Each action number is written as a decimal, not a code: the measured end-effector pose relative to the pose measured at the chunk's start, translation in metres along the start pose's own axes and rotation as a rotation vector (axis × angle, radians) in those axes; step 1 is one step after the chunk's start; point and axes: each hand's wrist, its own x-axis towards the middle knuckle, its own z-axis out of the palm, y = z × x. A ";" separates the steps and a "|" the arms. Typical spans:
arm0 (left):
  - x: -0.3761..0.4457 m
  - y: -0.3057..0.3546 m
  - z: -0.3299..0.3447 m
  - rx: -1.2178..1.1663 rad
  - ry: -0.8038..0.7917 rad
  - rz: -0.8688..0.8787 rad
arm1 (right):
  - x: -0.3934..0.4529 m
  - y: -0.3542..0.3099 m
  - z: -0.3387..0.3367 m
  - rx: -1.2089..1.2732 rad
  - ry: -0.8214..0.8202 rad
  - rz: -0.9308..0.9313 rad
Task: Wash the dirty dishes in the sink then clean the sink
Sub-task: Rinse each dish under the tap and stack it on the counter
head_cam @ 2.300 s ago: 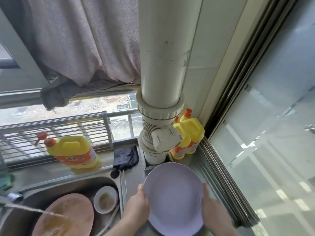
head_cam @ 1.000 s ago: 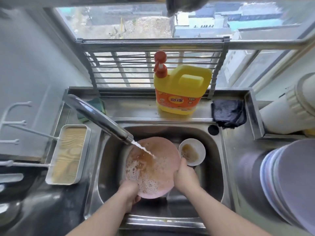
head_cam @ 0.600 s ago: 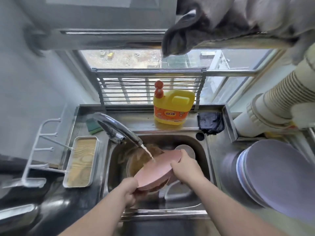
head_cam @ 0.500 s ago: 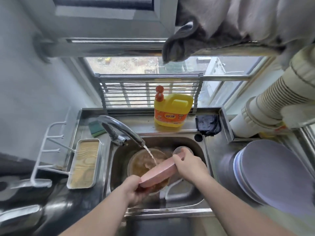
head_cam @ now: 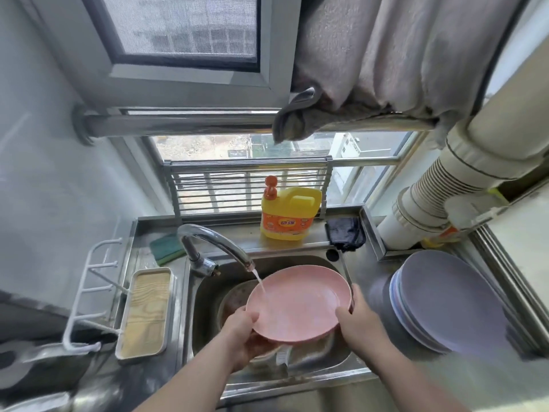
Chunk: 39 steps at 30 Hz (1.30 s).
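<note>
Two hands are all I see of the person, both reaching over a steel sink (head_cam: 205, 316) set in a steel counter under a window. At the far left a white rack (head_cam: 89, 292) stands by the pale wall, and just beside it lies a white tray (head_cam: 145, 310) with a wood-grain base. Behind the tray a green sponge (head_cam: 166, 248) rests on the back ledge near the foot of the curved faucet (head_cam: 214, 242), whose stream of water (head_cam: 260, 281) falls onto the left part of a pink plate (head_cam: 300, 304).

I see the left hand (head_cam: 243, 331) gripping the plate's near-left rim, thumb on top and fingers curled beneath. The plate is held tilted above the basin, face up, its surface looking clean and wet. Under it, at the left, a brown, soiled dish (head_cam: 234, 298) shows in the sink. The right hand (head_cam: 356, 319) grasps the plate's right rim, thumb on the upper face.

On the ledge behind the sink stands a yellow detergent bottle (head_cam: 291, 215) with an orange pump, in front of a metal grille; a dark cloth (head_cam: 346, 233) lies just right of it. Further right, on the counter, a stack of lavender plates (head_cam: 451, 298) leans beside the sink, below a thick white pipe (head_cam: 445, 197). A pinkish curtain (head_cam: 401, 49) hangs above.
</note>
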 end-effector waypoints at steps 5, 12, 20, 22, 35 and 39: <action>-0.015 0.004 -0.002 0.103 0.000 0.135 | 0.003 0.027 0.013 0.109 -0.042 0.101; -0.041 0.013 0.000 0.318 0.101 0.340 | 0.031 0.044 0.063 0.195 -0.351 0.288; -0.049 -0.007 -0.019 0.232 0.249 0.372 | 0.053 0.033 0.085 0.228 -0.442 0.277; -0.049 -0.015 -0.024 0.198 0.305 0.338 | 0.060 0.028 0.080 0.266 -0.469 0.235; -0.013 -0.045 0.012 -0.220 0.368 0.028 | 0.089 0.010 0.020 0.259 -0.338 -0.206; -0.003 -0.042 0.035 -0.196 0.312 0.004 | 0.092 0.002 -0.002 0.247 -0.288 -0.289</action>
